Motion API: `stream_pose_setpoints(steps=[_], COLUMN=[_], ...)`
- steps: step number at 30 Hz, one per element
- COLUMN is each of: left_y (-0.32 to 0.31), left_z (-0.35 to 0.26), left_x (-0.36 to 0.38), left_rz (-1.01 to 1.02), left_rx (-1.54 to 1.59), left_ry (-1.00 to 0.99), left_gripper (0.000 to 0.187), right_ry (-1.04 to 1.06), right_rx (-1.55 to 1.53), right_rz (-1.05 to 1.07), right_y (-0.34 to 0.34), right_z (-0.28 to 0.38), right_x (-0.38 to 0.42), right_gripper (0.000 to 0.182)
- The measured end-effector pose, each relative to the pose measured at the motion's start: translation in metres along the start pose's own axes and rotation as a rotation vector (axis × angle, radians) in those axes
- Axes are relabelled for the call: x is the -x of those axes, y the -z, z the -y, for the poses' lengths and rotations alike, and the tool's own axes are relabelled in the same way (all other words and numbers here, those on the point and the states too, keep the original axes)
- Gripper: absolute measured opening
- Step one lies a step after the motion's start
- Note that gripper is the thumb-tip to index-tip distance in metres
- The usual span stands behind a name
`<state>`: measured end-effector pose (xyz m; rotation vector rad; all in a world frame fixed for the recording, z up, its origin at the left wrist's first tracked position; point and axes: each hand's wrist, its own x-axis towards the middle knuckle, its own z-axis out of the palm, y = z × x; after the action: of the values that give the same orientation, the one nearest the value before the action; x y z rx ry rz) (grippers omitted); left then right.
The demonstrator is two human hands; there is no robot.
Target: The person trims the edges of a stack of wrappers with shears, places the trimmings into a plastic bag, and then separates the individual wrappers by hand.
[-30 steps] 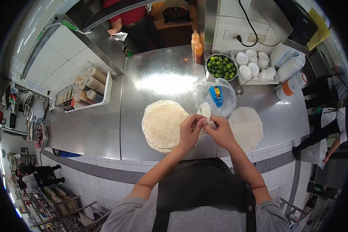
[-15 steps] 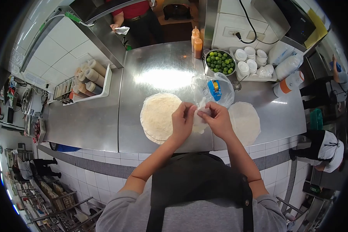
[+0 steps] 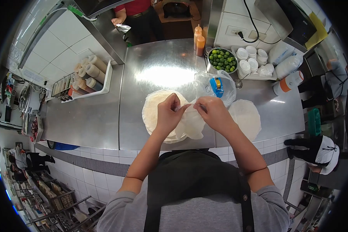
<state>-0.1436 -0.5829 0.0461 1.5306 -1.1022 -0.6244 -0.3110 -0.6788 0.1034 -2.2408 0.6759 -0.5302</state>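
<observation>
A thin whitish sheet [image 3: 192, 123] hangs between my two hands, its lower part over the right edge of a stack of pale flatbreads [image 3: 152, 106]. My left hand [image 3: 169, 116] pinches the sheet's upper left edge, above the stack. My right hand [image 3: 214, 112] pinches its upper right edge, close to the left fingertips. Right of that hand lies another pale round sheet [image 3: 245, 120] on the metal counter. Behind my right hand are a clear plastic bag [image 3: 229, 89] and a blue tape dispenser [image 3: 216, 88].
A bowl of limes [image 3: 222, 60], orange sauce bottles [image 3: 200, 45] and a tray of white cups [image 3: 255, 62] stand at the back right of the counter [image 3: 81, 123]. A bottle basket [image 3: 104, 83] sits left. A person [image 3: 137, 19] stands beyond the counter; others are at right.
The sheet between my hands has spread out and hangs lower, partly over the stack. My left hand has moved left and up a little; my right hand has also risen.
</observation>
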Motion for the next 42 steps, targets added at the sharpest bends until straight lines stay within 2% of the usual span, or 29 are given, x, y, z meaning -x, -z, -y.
stream_pose_setpoints(steps=[2,3,5,6,7,9,11,14,16,19,21,25,27,29,33,36,37,39,41,42], left_y=[0.001,0.003,0.008,0.009,0.015,0.025,0.031,0.039,0.043,0.044,0.048,0.052,0.054,0.056,0.054,0.046,0.042,0.037,0.033,0.031], left_z=[-0.001,-0.001,-0.002,0.003,0.003,0.002,0.018,0.026,0.025,0.029,0.029,0.025,0.017,0.015,0.016,0.01,0.007,0.002,-0.002,-0.001], left_x=[0.004,0.006,0.008,0.008,0.009,0.011,0.01,0.009,0.008,0.011,0.013,0.015,0.017,0.015,0.015,0.018,0.018,0.019,0.019,0.02], left_rz=[-0.168,-0.165,-0.33,-0.346,-0.336,-0.145,-0.088,-0.035,0.102,0.063,0.036,-0.087,-0.103,-0.242,-0.286,-0.221,-0.163,-0.124,0.038,0.006], left_rx=[-0.148,-0.15,-0.154,-0.077,-0.08,-0.12,-0.105,-0.083,-0.058,0.02,0.042,0.193,0.227,0.192,0.099,0.062,-0.046,-0.158,-0.315,-0.306], left_ry=[-0.128,-0.129,-0.119,-0.082,-0.091,-0.148,-0.176,-0.167,-0.065,-0.081,-0.061,-0.003,-0.017,-0.14,-0.19,-0.17,-0.173,-0.172,-0.106,-0.175], left_gripper=[0.039,0.039,0.038,0.031,0.031,0.023,0.026,0.022,0.019,0.019,0.016,0.009,0.008,0.008,0.008,0.01,0.01,0.012,0.018,0.02], right_ry=[-0.027,-0.053,-0.052,-0.049,-0.051,-0.033,-0.055,-0.073,-0.079,-0.068,-0.194,-0.257,-0.268,-0.284,-0.303,-0.314,-0.306,-0.189,-0.136,-0.098], right_rx=[0.007,0.017,-0.025,-0.062,-0.064,-0.104,-0.12,-0.114,-0.09,-0.038,-0.077,-0.104,-0.231,-0.238,-0.235,-0.199,-0.194,-0.116,-0.113,-0.111], right_rz=[-0.042,-0.084,-0.111,-0.137,-0.15,-0.13,-0.159,-0.19,-0.195,-0.234,-0.23,-0.187,-0.221,-0.208,-0.18,-0.173,-0.163,-0.197,-0.177,-0.172], right_y=[-0.009,-0.013,-0.022,-0.027,-0.032,-0.041,-0.048,-0.055,-0.058,-0.063,-0.062,-0.061,-0.061,-0.06,-0.062,-0.063,-0.063,-0.063,-0.056,-0.052], right_z=[-0.001,0.0,0.007,0.013,0.018,0.027,0.03,0.037,0.039,0.039,0.047,0.052,0.056,0.057,0.064,0.065,0.062,0.052,0.044,0.037], right_x=[-0.004,-0.006,-0.007,-0.008,-0.01,-0.009,-0.01,-0.009,-0.007,-0.002,0.001,0.002,-0.001,-0.003,-0.005,-0.004,-0.002,0.0,0.003,0.003], right_gripper=[0.016,0.016,0.013,0.011,0.011,0.012,0.013,0.015,0.015,0.015,0.012,0.013,0.013,0.013,0.012,0.012,0.012,0.015,0.015,0.014])
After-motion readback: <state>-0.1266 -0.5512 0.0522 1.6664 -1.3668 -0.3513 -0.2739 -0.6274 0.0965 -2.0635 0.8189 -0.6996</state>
